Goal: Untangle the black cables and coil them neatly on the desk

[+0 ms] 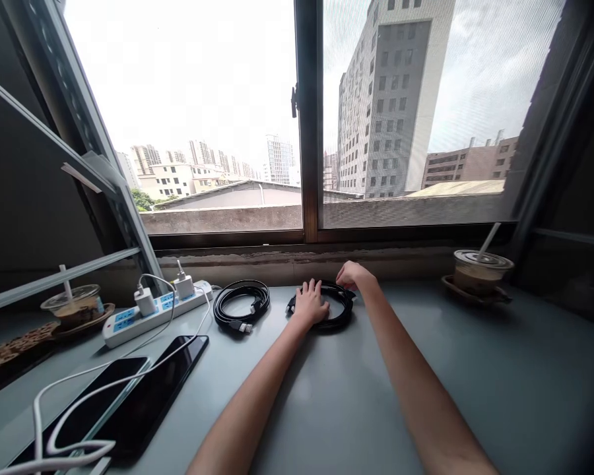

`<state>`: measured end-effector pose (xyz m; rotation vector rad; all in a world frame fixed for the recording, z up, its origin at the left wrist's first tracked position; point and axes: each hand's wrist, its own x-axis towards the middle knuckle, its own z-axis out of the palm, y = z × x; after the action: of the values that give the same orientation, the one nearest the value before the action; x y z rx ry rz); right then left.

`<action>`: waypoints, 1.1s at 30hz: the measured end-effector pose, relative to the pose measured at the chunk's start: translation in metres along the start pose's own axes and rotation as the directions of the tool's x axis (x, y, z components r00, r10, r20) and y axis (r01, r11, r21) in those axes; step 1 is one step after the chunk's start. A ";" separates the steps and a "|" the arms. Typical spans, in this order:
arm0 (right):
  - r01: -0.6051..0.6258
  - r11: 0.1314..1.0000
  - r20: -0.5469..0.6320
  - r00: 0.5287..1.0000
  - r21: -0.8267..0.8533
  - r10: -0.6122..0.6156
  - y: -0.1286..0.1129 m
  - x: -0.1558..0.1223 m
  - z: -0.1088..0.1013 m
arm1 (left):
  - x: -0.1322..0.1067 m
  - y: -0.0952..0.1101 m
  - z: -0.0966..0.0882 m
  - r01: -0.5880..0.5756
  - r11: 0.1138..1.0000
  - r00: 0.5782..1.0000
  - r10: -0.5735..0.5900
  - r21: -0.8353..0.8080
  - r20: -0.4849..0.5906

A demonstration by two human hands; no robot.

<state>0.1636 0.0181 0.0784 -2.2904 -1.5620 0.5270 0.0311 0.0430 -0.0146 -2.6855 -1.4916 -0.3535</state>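
A coiled black cable (pixel 345 316) with dark connectors lies on the grey table near the window sill. My left hand (pixel 311 305) rests on the left part of this coil, fingers spread and flat over it. At the coil's far right edge, my right hand (pixel 354 274) has its fingers bent downward and pinched together on the cable; the fingertips are partly hidden. One connector (pixel 352 297) sticks out just below that hand. To the left, apart from both hands, lies a second coiled black cable (pixel 221 310) with its USB plugs (pixel 244 327) showing.
A white power strip (pixel 165 309) with two chargers (pixel 145 301) stands at the left. White charging cords run across two dark phones (pixel 153 396). Iced drinks in plastic cups sit at the right (pixel 480 270) and far left (pixel 74 307). Behind the table is a window frame (pixel 311 198).
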 end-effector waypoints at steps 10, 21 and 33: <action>-0.021 0.987 0.111 0.993 -0.159 0.039 -0.003 0.001 0.008 | -0.001 0.000 -0.002 -0.016 1.000 1.000 0.016 0.009 0.000; -0.052 0.991 0.049 0.997 -0.125 0.059 0.008 0.013 0.020 | -0.001 0.000 -0.001 -0.012 1.000 1.000 0.012 0.014 0.013; -0.046 0.999 0.042 0.998 -0.026 0.047 0.020 0.025 0.029 | 0.001 -0.002 -0.001 -0.009 1.000 1.000 0.009 -0.022 0.022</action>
<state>0.1751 0.0358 0.0407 -2.3535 -1.5463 0.5744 0.0295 0.0445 -0.0133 -2.7206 -1.4898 -0.3426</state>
